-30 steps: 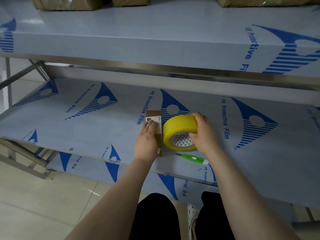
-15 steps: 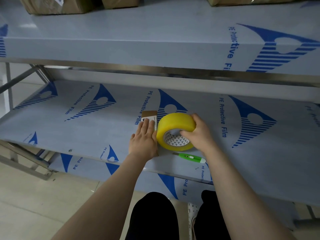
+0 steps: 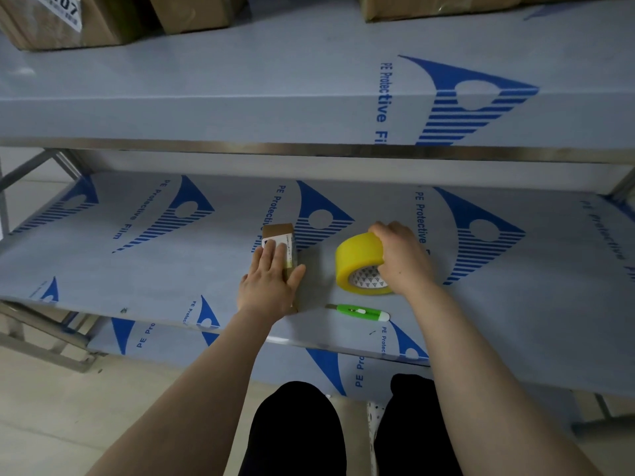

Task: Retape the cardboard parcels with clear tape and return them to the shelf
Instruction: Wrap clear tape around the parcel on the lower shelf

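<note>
Left hand (image 3: 271,280): lies flat with straight fingers, pressing down on the parcel (image 3: 280,235). It clenches nothing, and the thumb is spread along the parcel's right side.
Right hand (image 3: 402,259): curled over the top of the tape roll (image 3: 359,261) and grasping it. The roll stands on edge on the shelf (image 3: 137,269).
Parcel: a small cardboard box on the middle shelf, to the left of the gripped roll and apart from it. Only its far end, with a white label, shows past the fingers.
Cutter (image 3: 357,311): green, lying untouched just on the person's side of the roll, under the right wrist.
Step in hand: probably the taping itself — the parcel is pinned down while the roll is drawn out sideways.
Next move: likely to call for cutting the strip, which means freeing a hand for the cutter while the parcel stays pinned.
Hard to make out: whether a clear strip actually spans the gap between roll and parcel — a darker patch there hints at one. The parcel's near end is hidden under the palm.
Cut off: boxes (image 3: 51,18) on the upper shelf.
</note>
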